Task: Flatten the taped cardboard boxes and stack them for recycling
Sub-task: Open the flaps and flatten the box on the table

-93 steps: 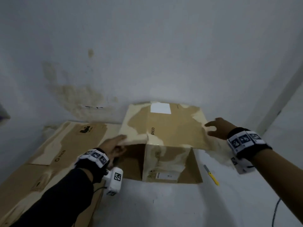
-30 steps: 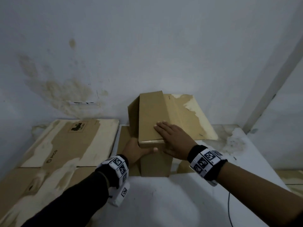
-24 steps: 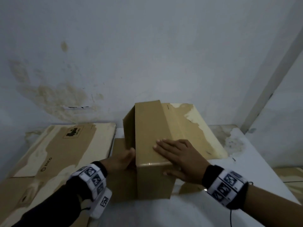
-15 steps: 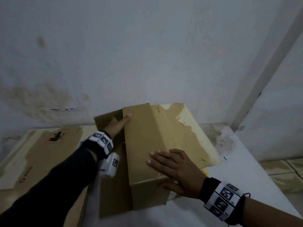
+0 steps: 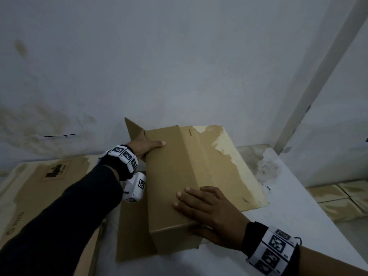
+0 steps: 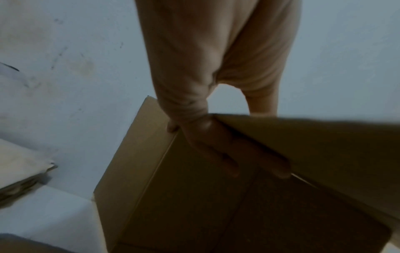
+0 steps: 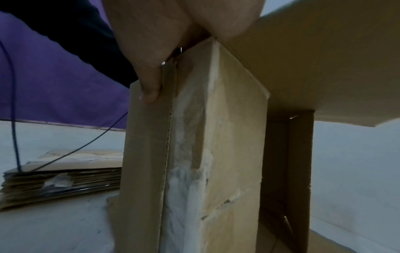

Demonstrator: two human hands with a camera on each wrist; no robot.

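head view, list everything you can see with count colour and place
box: one, brown, partly collapsed, on the table between both hands
flattened boxes: one stack, brown with pale torn patches, left of the box
table: one, white, under the box
wall: one, white, stained at left, behind the table
cable: one, dark, right wrist view
left hand: one, grips the box's far left edge, fingers inside
right hand: one, flat on the box's near top, thumb over the end
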